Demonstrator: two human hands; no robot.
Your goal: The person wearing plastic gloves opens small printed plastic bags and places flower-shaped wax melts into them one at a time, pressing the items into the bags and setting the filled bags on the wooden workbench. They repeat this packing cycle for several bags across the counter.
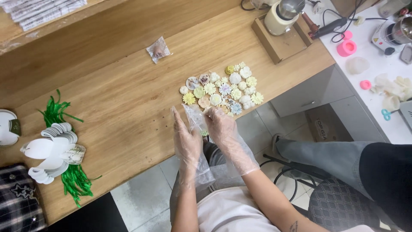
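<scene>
I am looking down on a long wooden worktop (116, 99) that is carrying everything in play. On its left edge a stack of white paper tags (51, 152) is lying over green ribbon strands (73, 182); further up, a small sealed packet (159, 50) is lying by itself. Near the front edge, a cluster of small pastel flower-shaped pieces (223, 90) is sitting tightly grouped. Both hands are wearing clear disposable gloves. My left hand (186, 144) is holding the side of a small clear plastic bag (196, 120), fingers extended along it; my right hand (223, 129) is pinching the bag's mouth with fingers closed, just beside the nearest flowers. Judged risk: the loose gloves are reducing grip, so the thin film could slip, and the right wrist could sweep pieces off the nearby edge
</scene>
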